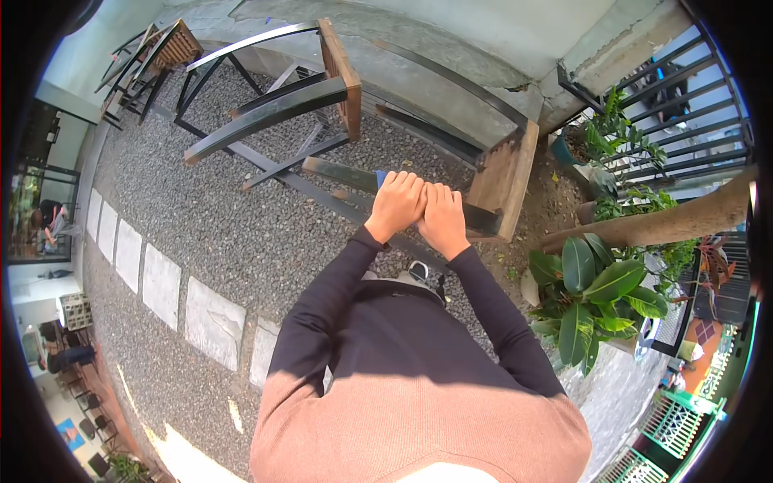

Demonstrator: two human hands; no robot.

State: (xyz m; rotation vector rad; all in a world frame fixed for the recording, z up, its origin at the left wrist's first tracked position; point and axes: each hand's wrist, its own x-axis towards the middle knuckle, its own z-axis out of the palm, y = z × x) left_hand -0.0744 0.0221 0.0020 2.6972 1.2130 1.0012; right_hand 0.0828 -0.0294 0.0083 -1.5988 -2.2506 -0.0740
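Note:
A wooden stool or small table lies on its side in front of me, its square brown top standing on edge at the right. Its dark legs stretch to the left, with brown tips. Both hands are closed side by side over the near dark leg. My left hand wraps it from above. A small blue piece, perhaps cloth, peeks out beside those fingers. My right hand presses against the left one, fingers curled over the same leg. What lies beneath the palms is hidden.
Another overturned stool lies to the left, with more furniture beyond along the wall. Gravel covers the ground, with square stepping slabs at left. A leafy plant, a trunk and a metal fence stand at right.

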